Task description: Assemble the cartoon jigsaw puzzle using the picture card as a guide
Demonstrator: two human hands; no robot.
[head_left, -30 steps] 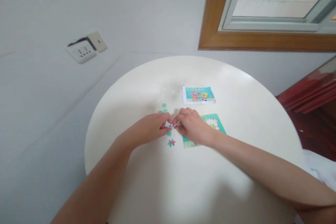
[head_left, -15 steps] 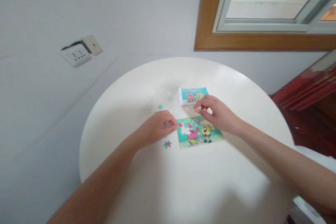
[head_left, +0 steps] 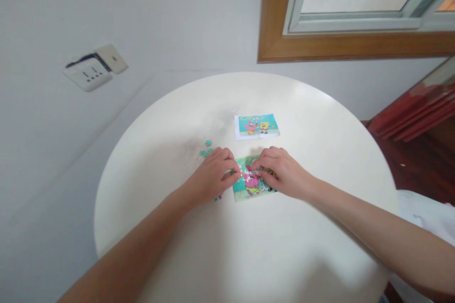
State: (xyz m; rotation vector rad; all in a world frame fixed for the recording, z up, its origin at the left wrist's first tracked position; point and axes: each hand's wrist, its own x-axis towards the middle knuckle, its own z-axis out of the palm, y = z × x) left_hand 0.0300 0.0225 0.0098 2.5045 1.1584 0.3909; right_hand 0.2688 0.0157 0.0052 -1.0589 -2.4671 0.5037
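Observation:
A small cartoon jigsaw puzzle (head_left: 249, 187) lies near the middle of the round white table (head_left: 302, 104). My left hand (head_left: 213, 175) rests at its left edge, fingers curled, fingertips pressing near a white gap in the picture; whether a piece is under them is hidden. My right hand (head_left: 282, 173) covers the puzzle's right half, fingers bent and pressing down on it. Loose teal pieces (head_left: 206, 148) lie just beyond my left hand, and another piece (head_left: 218, 197) peeks out under my left wrist.
A picture card (head_left: 256, 126) showing the same cartoon lies farther back on the table. A wall socket (head_left: 90, 70) is on the grey wall at left. A wood-framed window (head_left: 355, 9) is at top right, red boards (head_left: 415, 113) at right.
My right hand came back from near the card and settled on the puzzle's right half. My left hand slid onto the puzzle's left edge. The camera shifted slightly.

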